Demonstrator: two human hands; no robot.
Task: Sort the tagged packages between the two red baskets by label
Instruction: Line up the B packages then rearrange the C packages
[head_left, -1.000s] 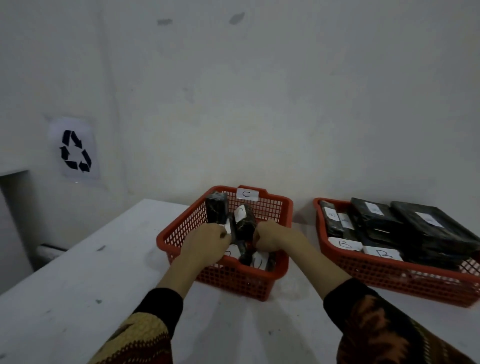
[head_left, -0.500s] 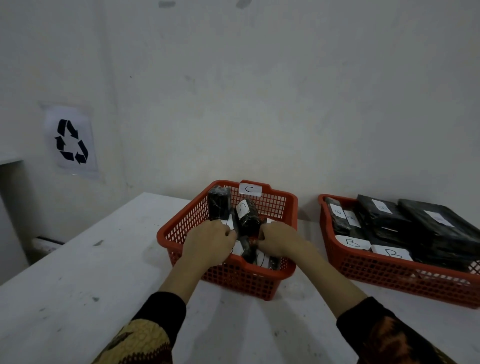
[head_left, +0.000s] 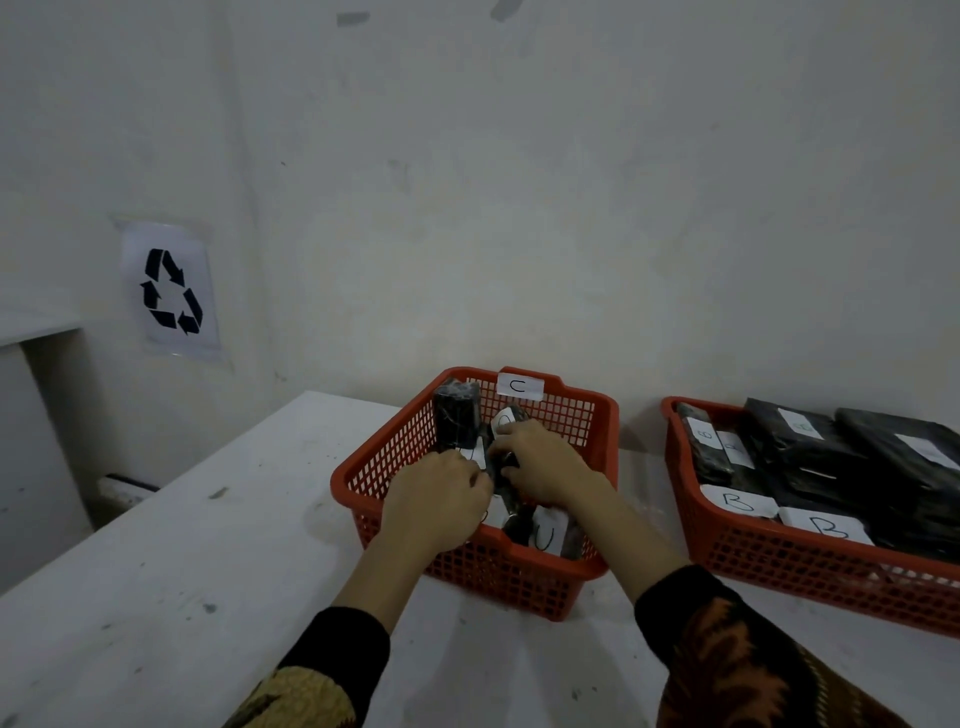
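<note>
Dim, flat indoor light, soft shadows under the baskets, wide-angle bending at edges, slight overall softness

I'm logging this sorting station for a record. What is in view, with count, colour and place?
C basket: one, red, centre of table, C tag on far rim.
B basket: one, red, right of the C basket.
C packages: several, black, white tags, in the C basket; exact count hidden by the hands.
B packages: several, black, white tags, packed in the B basket.
Table: one, white, scuffed.
Recycling sign: one, black on white, left wall.
Left hand: in the C basket, on packages.
Right hand: in the C basket, gripping a package.
</note>
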